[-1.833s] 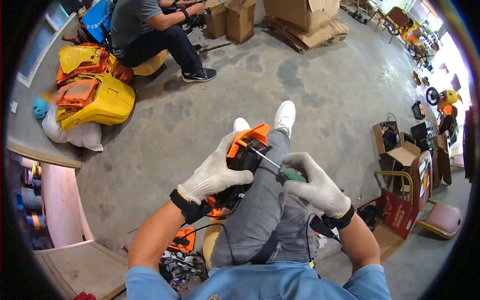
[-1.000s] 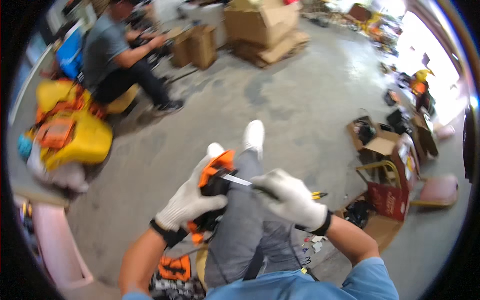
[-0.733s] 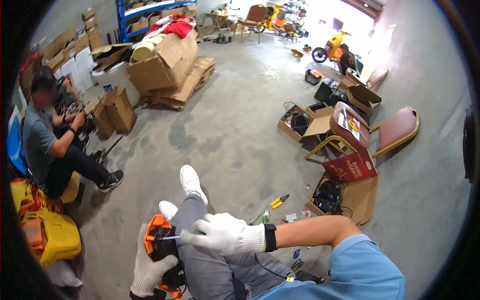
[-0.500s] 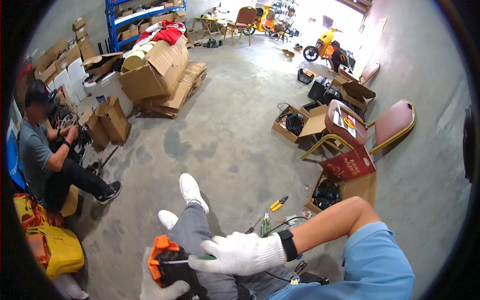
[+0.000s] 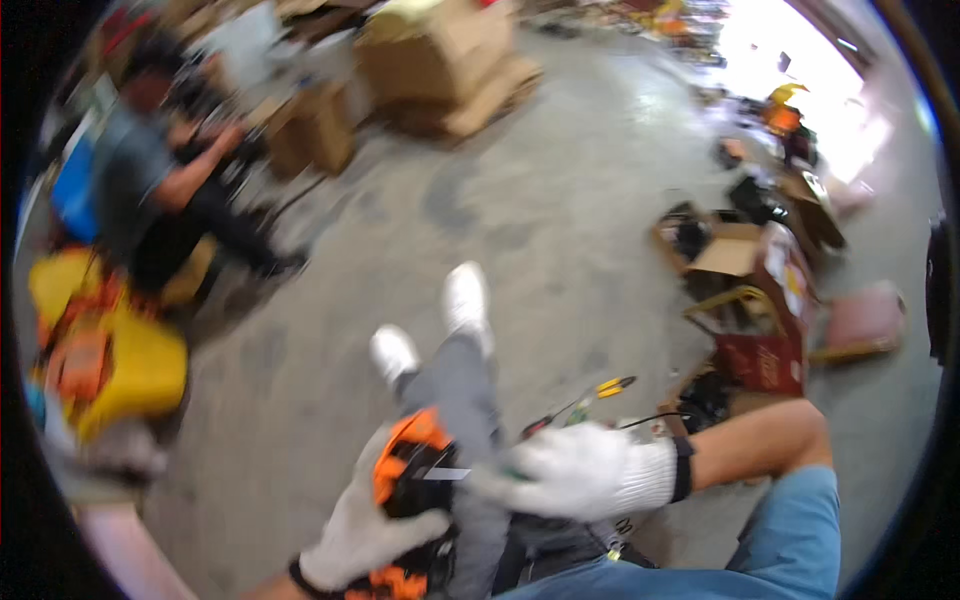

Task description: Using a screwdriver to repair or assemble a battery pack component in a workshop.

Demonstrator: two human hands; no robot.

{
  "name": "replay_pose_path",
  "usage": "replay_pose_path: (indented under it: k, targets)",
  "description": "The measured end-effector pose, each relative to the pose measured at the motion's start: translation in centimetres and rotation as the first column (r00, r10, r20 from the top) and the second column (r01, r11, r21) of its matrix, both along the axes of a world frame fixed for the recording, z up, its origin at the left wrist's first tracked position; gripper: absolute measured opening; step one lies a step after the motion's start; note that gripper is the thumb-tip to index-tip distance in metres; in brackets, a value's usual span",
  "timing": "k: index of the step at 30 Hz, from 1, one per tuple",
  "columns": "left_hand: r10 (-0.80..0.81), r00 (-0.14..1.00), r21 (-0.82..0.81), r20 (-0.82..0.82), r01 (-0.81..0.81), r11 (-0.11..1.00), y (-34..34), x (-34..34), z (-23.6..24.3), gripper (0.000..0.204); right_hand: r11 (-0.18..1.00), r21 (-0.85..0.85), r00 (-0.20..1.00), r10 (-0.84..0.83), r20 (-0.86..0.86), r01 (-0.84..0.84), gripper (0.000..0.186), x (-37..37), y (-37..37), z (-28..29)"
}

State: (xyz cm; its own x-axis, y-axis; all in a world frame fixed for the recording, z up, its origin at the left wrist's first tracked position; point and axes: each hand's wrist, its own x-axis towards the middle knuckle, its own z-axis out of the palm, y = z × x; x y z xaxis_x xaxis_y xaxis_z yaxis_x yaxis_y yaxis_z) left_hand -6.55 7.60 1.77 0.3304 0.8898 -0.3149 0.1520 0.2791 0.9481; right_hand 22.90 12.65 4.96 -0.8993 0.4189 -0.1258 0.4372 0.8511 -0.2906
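Observation:
My left hand, in a white knit glove, is wrapped round an orange and black plastic part above my lap. My right hand, gloved too and smeared by motion, is closed on a screwdriver. Its metal shaft points left across the black area of the part, while the green handle is mostly hidden in my fingers. Whether the tip touches the part, I cannot tell. Beyond my right hand, yellow-handled pliers and a green-handled tool lie on the floor.
A person in a grey shirt sits at the left, behind yellow and orange plastic pieces. Cardboard boxes stand at the back. Along the right are a pink chair, a red box and open cartons of parts.
My view has swung left and downward, so the scene sits further right and higher. More of my left hand and the orange and black part shows. The screwdriver stays in my right hand.

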Motion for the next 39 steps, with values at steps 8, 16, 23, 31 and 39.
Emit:
replay_pose_path:
  k: [8,16,23,31,39]
  targets:
    - [0.033,0.971,-0.008,-0.237,-0.036,0.999,-2.0,-1.5,-0.6,0.114,0.956,-0.259,0.974,-0.175,-0.142,0.134,0.053,-1.9,-0.4,0.1]
    - [0.060,0.958,0.036,-0.281,-0.052,0.998,-3.2,-1.4,-0.5,0.116,-0.072,-0.943,0.737,-0.606,0.300,0.325,0.053,-1.8,-0.1,0.0]
    - [0.043,0.948,0.035,-0.316,-0.034,0.999,-3.5,-1.9,-1.0,0.118,0.914,-0.369,0.885,-0.304,-0.353,0.167,0.050,-1.2,-1.2,-1.2]
    - [0.065,0.962,0.068,-0.266,-0.048,0.996,-3.2,-1.8,-1.3,0.118,0.986,0.159,0.994,-0.042,-0.098,0.057,0.055,-0.9,-2.0,-0.6]
    - [0.063,0.937,0.036,-0.344,-0.054,0.998,-2.8,-1.2,-0.4,0.116,0.574,-0.787,0.809,-0.560,-0.177,0.226,0.043,-2.2,-1.1,-0.8]
